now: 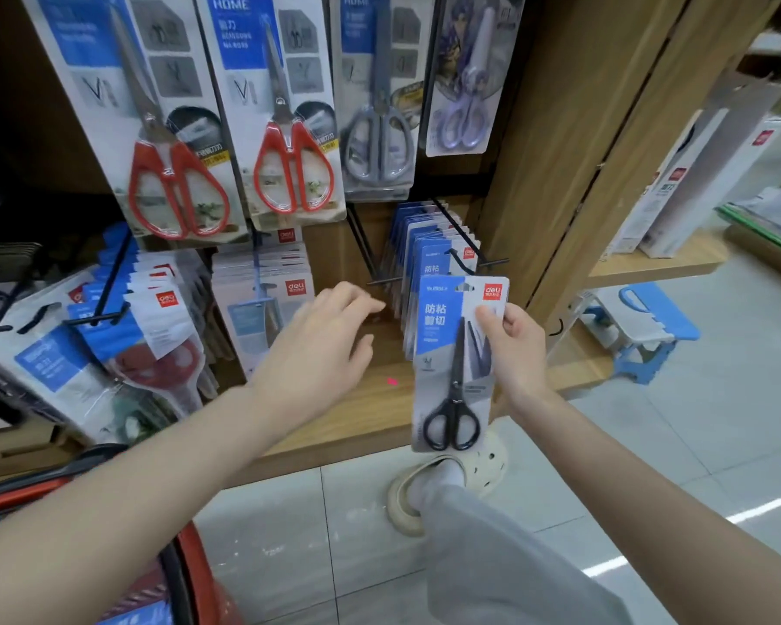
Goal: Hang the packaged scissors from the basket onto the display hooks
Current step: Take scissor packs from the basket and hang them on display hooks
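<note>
**Step in hand: threading the pack onto the hook**

The right hand (515,349) pinches the packaged black-handled scissors (458,367) by the right edge of the card, thumb on the front face and fingers behind. The pack hangs upright, just in front of and slightly below the row of matching packs (429,259). It is not yet on any hook. The left hand (321,349) holds nothing. Its fingers are spread and reach toward the wire bar (379,280) to the left of that row. The hand is blurred, so contact with the wire cannot be confirmed.

Recommended procedure, as judged from this position:

1. Raise the pack until its hang hole (464,287) is level with the tip of the display hook (458,261) that carries the matching packs.
2. Keep the card face square to the hook. A tilted card is likely to catch on the upturned tip.
3. Use the free left hand to steady the hook or press the front pack back, which clears the tip.
4. Slide the hole over the tip, then release the pinch only when the card hangs by its own weight.

The grip sits high on one edge, so the card may swing. A slow approach limits this.

The basket (201,575) stands at the lower left, near the person's left forearm. Its contents are mostly out of view.
</note>
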`<state>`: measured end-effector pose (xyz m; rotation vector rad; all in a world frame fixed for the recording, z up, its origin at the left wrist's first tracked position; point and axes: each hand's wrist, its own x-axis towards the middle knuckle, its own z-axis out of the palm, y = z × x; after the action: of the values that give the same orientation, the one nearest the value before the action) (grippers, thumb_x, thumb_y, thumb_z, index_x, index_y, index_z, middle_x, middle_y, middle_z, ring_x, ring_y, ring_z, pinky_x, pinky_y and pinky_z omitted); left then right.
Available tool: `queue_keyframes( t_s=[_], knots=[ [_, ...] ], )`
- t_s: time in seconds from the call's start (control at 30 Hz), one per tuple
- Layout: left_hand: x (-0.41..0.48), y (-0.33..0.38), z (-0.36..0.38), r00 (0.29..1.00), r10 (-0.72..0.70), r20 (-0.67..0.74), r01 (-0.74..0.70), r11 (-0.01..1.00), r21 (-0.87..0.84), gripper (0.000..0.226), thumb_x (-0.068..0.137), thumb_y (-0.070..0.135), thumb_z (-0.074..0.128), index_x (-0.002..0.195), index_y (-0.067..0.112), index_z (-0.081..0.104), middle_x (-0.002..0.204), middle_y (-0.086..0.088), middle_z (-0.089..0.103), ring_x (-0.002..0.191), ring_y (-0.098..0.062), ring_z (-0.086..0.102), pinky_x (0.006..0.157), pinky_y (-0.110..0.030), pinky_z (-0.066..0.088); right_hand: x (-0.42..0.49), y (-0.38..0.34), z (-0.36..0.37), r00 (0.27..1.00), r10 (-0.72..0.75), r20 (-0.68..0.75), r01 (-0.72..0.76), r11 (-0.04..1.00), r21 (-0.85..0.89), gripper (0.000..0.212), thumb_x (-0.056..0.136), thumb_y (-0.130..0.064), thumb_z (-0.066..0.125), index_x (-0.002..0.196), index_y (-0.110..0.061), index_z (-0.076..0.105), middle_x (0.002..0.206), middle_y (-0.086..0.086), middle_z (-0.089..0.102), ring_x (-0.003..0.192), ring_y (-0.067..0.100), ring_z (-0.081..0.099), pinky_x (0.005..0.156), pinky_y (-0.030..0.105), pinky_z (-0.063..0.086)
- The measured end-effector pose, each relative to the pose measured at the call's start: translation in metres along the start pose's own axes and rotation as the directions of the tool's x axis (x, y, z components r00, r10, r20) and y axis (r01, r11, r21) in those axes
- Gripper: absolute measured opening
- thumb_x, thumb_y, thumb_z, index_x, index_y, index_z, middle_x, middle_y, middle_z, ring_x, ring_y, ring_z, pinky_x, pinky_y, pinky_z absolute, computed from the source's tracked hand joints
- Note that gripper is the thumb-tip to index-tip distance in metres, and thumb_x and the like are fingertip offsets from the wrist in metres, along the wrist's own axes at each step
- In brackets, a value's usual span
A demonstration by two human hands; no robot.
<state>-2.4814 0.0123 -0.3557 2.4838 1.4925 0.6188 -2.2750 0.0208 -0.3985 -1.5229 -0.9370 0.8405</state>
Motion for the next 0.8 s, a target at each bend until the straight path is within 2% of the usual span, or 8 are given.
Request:
queue_keyframes(
  t_s=[0.07, 0.23, 0.4, 0.47, 0.57, 0.67, 0.73, 0.8],
  knots=[
    [0.017, 0.001, 0.001, 0.996, 0.083, 0.038, -0.087, 0.989, 0.121, 0.045, 0.096, 0.021, 0.047, 0.141, 0.019, 0.041, 0.140, 0.002, 0.040, 0.129, -0.014, 0.036, 0.107, -0.028, 0.026, 0.011, 0.010, -0.004, 1.000, -0.005, -0.001, 0.005, 0.997, -0.074, 0.013, 0.096, -0.018, 0.052, 0.089, -0.010, 0.059, 0.087, 0.003, 0.067, 0.077, 0.010, 0.060, 0.067, 0.024, 0.047],
    [0.047, -0.008, 0.015, 0.987, 0.122, 0.107, -0.146, 0.955, 0.258, 0.054, 0.095, 0.021, 0.047, 0.146, 0.015, 0.031, 0.148, -0.004, 0.035, 0.138, -0.019, 0.028, 0.112, -0.030, 0.019, 0.048, 0.024, -0.004, 0.999, 0.040, -0.031, -0.045, 0.982, -0.186, 0.015, 0.098, -0.020, 0.046, 0.095, -0.006, 0.051, 0.078, -0.004, 0.057, 0.064, -0.001, 0.051, 0.043, 0.004, 0.035],
    [0.050, -0.023, 0.026, 0.971, 0.183, 0.152, -0.221, 0.929, 0.297, 0.063, 0.095, 0.017, 0.047, 0.150, 0.011, 0.017, 0.153, -0.007, 0.028, 0.144, -0.020, 0.020, 0.116, -0.029, 0.014, 0.082, 0.033, 0.007, 0.994, 0.064, -0.089, -0.080, 0.978, -0.191, 0.017, 0.098, -0.025, 0.046, 0.098, -0.010, 0.053, 0.094, 0.003, 0.061, 0.085, 0.017, 0.059, 0.066, 0.025, 0.045],
    [0.050, -0.028, 0.029, 0.970, 0.196, 0.144, -0.231, 0.928, 0.291, 0.064, 0.095, 0.016, 0.048, 0.151, 0.011, 0.017, 0.154, -0.007, 0.027, 0.144, -0.020, 0.019, 0.116, -0.029, 0.013, 0.093, 0.034, 0.012, 0.991, 0.082, -0.108, -0.100, 0.980, -0.170, 0.018, 0.099, -0.025, 0.045, 0.102, -0.009, 0.054, 0.096, 0.004, 0.060, 0.086, 0.016, 0.058, 0.066, 0.027, 0.045],
    [0.049, -0.033, 0.032, 0.966, 0.232, 0.115, -0.257, 0.918, 0.301, 0.064, 0.091, 0.012, 0.054, 0.148, 0.008, 0.025, 0.150, -0.011, 0.035, 0.142, -0.024, 0.026, 0.113, -0.030, 0.014, 0.109, 0.035, 0.019, 0.990, 0.077, -0.122, -0.100, 0.976, -0.195, 0.017, 0.098, -0.024, 0.047, 0.097, -0.010, 0.056, 0.093, 0.005, 0.060, 0.087, 0.019, 0.055, 0.081, 0.035, 0.045],
    [0.049, -0.037, 0.035, 0.961, 0.258, 0.097, -0.276, 0.913, 0.300, 0.063, 0.088, 0.010, 0.058, 0.145, 0.005, 0.033, 0.145, -0.014, 0.042, 0.139, -0.028, 0.033, 0.111, -0.033, 0.019, 0.126, 0.034, 0.027, 0.987, 0.095, -0.130, -0.119, 0.975, -0.188, 0.012, 0.097, -0.023, 0.051, 0.092, -0.012, 0.054, 0.079, -0.001, 0.055, 0.081, 0.017, 0.051, 0.074, 0.029, 0.040],
    [0.049, -0.040, 0.036, 0.961, 0.262, 0.090, -0.277, 0.913, 0.299, 0.062, 0.087, 0.011, 0.059, 0.144, 0.004, 0.035, 0.144, -0.015, 0.044, 0.138, -0.028, 0.035, 0.111, -0.036, 0.023, 0.138, 0.031, 0.030, 0.981, 0.122, -0.149, -0.149, 0.971, -0.189, 0.011, 0.094, -0.019, 0.058, 0.100, -0.010, 0.057, 0.089, 0.002, 0.063, 0.089, 0.019, 0.056, 0.076, 0.027, 0.041],
    [0.049, -0.041, 0.036, 0.958, 0.276, 0.078, -0.286, 0.908, 0.306, 0.062, 0.084, 0.010, 0.062, 0.141, 0.002, 0.040, 0.140, -0.017, 0.048, 0.134, -0.031, 0.041, 0.108, -0.037, 0.027, 0.149, 0.029, 0.031, 0.974, 0.142, -0.176, -0.176, 0.964, -0.197, 0.026, 0.089, -0.016, 0.065, 0.111, -0.003, 0.059, 0.110, 0.009, 0.065, 0.100, 0.020, 0.058, 0.083, 0.024, 0.043]
  ],
)
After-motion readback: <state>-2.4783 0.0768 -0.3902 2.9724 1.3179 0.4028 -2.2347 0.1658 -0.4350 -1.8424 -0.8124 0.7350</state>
